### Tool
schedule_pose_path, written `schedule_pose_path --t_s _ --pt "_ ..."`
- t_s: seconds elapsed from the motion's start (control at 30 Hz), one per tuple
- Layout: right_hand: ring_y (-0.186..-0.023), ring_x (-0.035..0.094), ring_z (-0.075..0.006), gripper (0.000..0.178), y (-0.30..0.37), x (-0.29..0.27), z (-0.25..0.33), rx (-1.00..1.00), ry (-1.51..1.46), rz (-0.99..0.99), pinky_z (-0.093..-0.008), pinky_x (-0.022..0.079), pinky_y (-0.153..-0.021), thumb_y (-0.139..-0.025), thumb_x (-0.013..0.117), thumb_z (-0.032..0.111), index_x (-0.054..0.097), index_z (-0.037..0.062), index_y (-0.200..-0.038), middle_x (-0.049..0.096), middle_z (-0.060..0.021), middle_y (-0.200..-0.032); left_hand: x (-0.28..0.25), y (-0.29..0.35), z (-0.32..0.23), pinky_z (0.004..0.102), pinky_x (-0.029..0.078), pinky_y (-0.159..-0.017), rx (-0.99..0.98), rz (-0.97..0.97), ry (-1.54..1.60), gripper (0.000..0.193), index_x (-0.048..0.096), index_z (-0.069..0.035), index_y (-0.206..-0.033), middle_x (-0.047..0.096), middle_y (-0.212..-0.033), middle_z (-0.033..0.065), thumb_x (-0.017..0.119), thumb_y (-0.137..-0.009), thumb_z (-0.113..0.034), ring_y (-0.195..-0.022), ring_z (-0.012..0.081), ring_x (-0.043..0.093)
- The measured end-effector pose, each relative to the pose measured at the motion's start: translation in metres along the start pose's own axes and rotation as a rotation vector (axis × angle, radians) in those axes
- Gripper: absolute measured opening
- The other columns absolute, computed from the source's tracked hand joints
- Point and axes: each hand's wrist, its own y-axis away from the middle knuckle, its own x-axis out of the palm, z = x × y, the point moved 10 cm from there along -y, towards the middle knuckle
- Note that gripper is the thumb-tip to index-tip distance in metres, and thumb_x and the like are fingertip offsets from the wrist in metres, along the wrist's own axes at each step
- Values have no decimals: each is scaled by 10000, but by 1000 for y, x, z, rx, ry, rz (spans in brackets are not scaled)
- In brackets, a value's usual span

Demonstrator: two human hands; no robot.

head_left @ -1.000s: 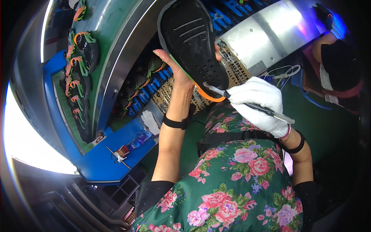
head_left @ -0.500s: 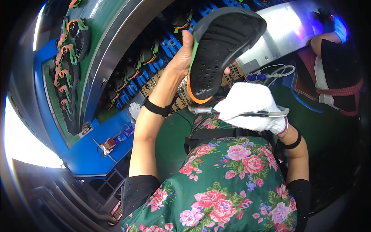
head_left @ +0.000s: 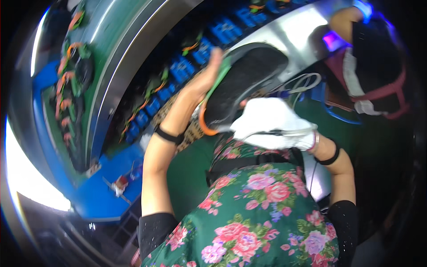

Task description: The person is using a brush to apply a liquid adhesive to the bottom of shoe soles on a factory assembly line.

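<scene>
My bare left hand [head_left: 202, 82] grips a black shoe sole [head_left: 247, 80] by its edge, which shades from green to orange. The thumb stands up along the green side, and the other fingers are mostly hidden behind the sole. In a white glove, my right hand [head_left: 271, 124] is closed round a slim grey tool [head_left: 284, 132]. This hand is at the sole's lower end, overlapping it in view. Motion blur hides the tool's tip, so I cannot tell whether it touches the sole.
Ahead runs a metal-edged line with blue holders [head_left: 227, 29] carrying dark, orange and green pieces. Several similar shoe pieces [head_left: 66, 102] lie on a green belt at left, beside a blue ledge [head_left: 95, 198]. A co-worker's arm [head_left: 342, 24] and a red-framed chair [head_left: 378, 95] are at right.
The sole has come down and left in view, turning a little. The gloved hand with the tool has shifted left, closer to the sole's lower end. The whole view has also moved.
</scene>
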Motion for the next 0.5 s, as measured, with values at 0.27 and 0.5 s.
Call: schedule_pose_path --t_s 0.27,0.5 --pt "-935 727 -221 177 7 -57 0 36 87 -566 -335 580 -808 -861 792 69 766 24 -1030 755 -102 -1027 -74 5 67 456 495 -1099 270 -170 546 612 484 -37 -1501 602 -1424 152 436 -1079 -478 -1258 298 612" --pt "-908 686 -309 100 -7 -35 0 -9 358 -406 -436 537 -797 -825 707 118 749 92 -912 742 -90 -941 -44 6 73 461 354 -1197 264 52 345 545 448 -11 -1508 524 -1511 114 487 -1068 -330 -1388 281 493"
